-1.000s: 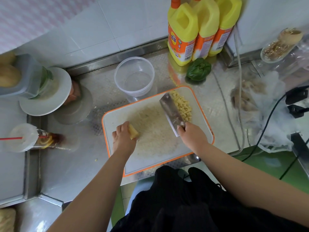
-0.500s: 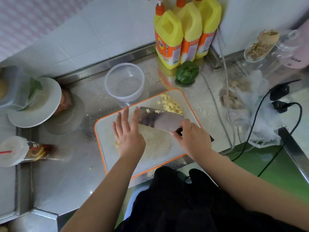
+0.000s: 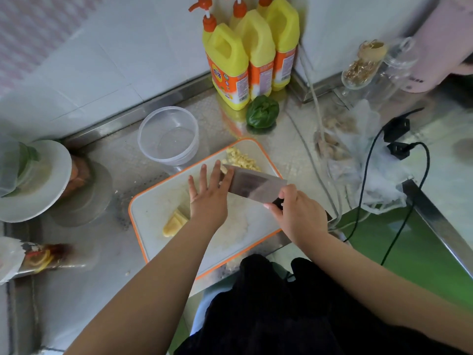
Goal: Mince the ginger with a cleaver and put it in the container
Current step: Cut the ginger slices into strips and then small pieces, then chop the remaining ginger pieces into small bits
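Note:
A white cutting board with an orange rim (image 3: pixel 158 208) lies on the steel counter. My right hand (image 3: pixel 294 213) grips the handle of a cleaver (image 3: pixel 256 185), whose flat blade is tilted over the board. My left hand (image 3: pixel 210 193) has straight fingers laid against the blade's left end. A heap of chopped ginger (image 3: pixel 242 158) sits at the board's far corner, just behind the blade. One uncut ginger piece (image 3: pixel 175 222) lies at the board's left, beside my left wrist. A clear round container (image 3: pixel 167 135), with nothing in it, stands just beyond the board.
Three yellow pump bottles (image 3: pixel 243 60) stand against the back wall with a green pepper (image 3: pixel 262 115) in front. A white plate (image 3: pixel 38 180) and a lidded drink cup (image 3: pixel 30 257) sit left. Plastic bags (image 3: pixel 358 160) and black cables (image 3: pixel 368 180) crowd the right.
My left hand let go of the ginger piece and moved to the cleaver blade. The cleaver swung from upright beside the chopped heap to lying flat across the board.

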